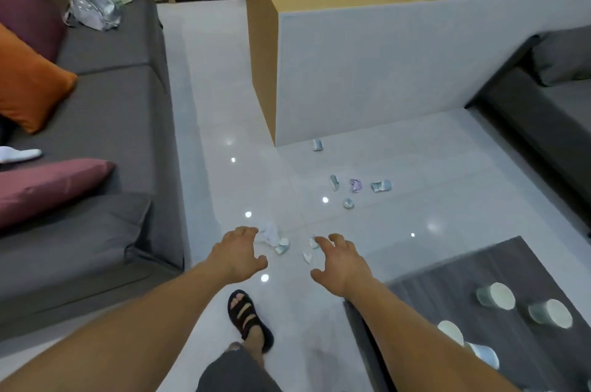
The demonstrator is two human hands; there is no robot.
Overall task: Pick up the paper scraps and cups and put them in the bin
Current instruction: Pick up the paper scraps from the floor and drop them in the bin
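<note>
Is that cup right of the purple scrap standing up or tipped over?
Tipped over: the cup lies sideways on the floor, looking crumpled.

Orange cushion [32,84], grey sofa [112,104], pale blue-white cups [495,295], perhaps lilac paper scrap [355,185].

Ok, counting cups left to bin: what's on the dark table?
Four paper cups show on the dark table. The right forearm covers its near left edge and the frame cuts off the rest, so more could be hidden.
</note>
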